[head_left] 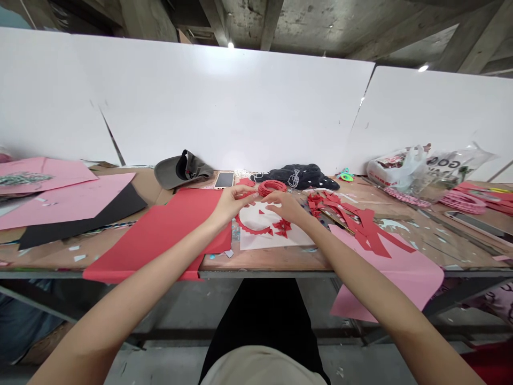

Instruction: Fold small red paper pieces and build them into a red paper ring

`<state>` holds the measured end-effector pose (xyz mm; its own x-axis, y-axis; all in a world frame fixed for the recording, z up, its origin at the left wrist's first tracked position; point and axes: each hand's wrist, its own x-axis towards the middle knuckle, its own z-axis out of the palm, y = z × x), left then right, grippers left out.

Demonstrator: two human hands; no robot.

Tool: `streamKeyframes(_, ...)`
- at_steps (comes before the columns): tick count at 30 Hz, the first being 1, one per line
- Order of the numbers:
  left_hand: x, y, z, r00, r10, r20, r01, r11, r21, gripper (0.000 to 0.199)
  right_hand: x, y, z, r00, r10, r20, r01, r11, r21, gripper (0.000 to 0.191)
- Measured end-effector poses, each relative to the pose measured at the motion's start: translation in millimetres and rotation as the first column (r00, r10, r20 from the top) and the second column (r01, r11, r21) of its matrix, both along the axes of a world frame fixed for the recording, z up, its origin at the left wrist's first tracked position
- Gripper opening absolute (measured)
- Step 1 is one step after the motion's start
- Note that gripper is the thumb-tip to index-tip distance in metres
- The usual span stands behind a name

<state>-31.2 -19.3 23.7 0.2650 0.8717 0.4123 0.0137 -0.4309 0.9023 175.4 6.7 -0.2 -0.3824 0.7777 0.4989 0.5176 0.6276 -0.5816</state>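
Observation:
My left hand [234, 204] and my right hand [286, 207] hover over a white paper disc [254, 216], their fingertips almost meeting. A small red paper scrap [245, 194] lies by my left fingertips; whether either hand pinches anything is hidden. A serrated red paper arc [250, 229] curves along the disc's lower edge, and a red paper star shape [282, 227] sits just below my right hand. The disc rests on a white sheet [276, 241]. Just past my fingers lies a coiled red paper ring [272, 187]. A large red paper sheet [160, 232] lies left of my left hand.
A wooden table [256, 260] holds pink sheets [68, 198], a black sheet [84, 216], a grey cap [183, 170], a smartphone [223, 180], a dark cloth [296, 176], red strips [360, 224], a pink sheet [385, 272] and plastic bags [425, 174]. White boards [220, 101] stand behind.

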Motion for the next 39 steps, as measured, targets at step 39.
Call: streamKeyframes(39, 0, -7, 5.4, 0.997, -0.080, 0.024, 0.079, 0.997, 0.026, 0.031, -9, -39, 34.8, 0.793, 0.074, -0.604, -0.088, 0.996, 0.006, 0.014)
